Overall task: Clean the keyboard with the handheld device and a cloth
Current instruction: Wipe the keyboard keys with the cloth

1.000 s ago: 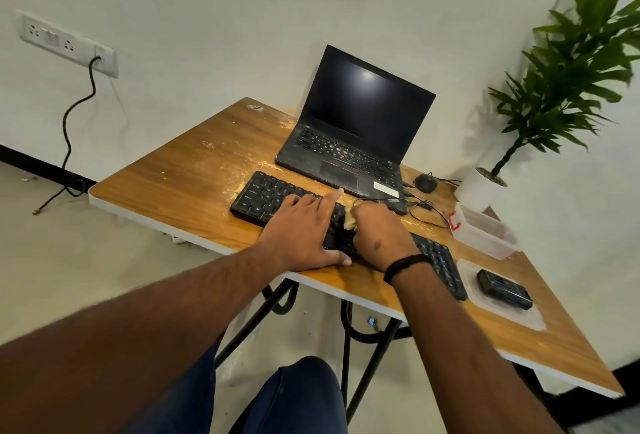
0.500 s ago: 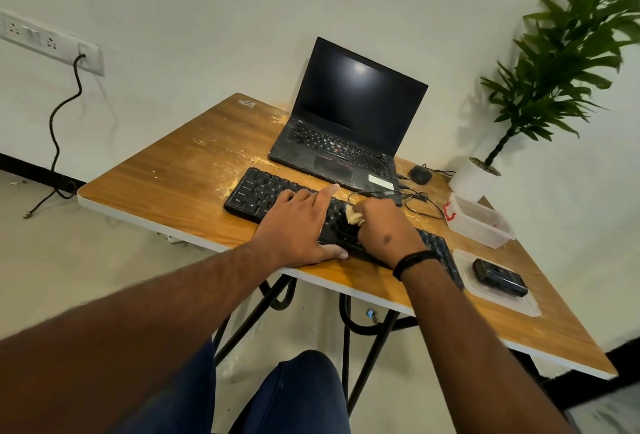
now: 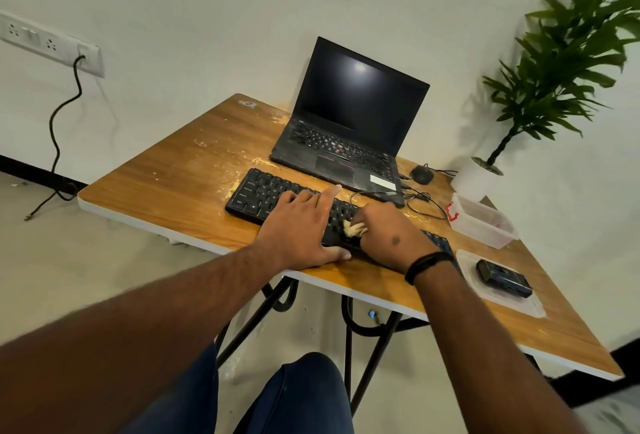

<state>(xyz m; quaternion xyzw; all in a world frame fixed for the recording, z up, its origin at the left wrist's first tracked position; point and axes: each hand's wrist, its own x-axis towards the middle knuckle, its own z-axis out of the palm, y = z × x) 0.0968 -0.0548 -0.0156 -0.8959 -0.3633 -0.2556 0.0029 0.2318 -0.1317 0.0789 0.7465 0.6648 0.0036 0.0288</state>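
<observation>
right hand (image 3: 391,236) nearer keyboard (image 3: 277,196) middle, fingers apparently bunched round cloth (image 3: 352,228); left hand (image 3: 301,229) flat, spread.

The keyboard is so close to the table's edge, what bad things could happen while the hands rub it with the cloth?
The keyboard lies near the front edge of the table. The left hand presses it flat, but a hard wipe might still nudge it off. The right hand grips the cloth close to loose cables, so it could snag them. Rubbing might also pop a key loose.
</observation>
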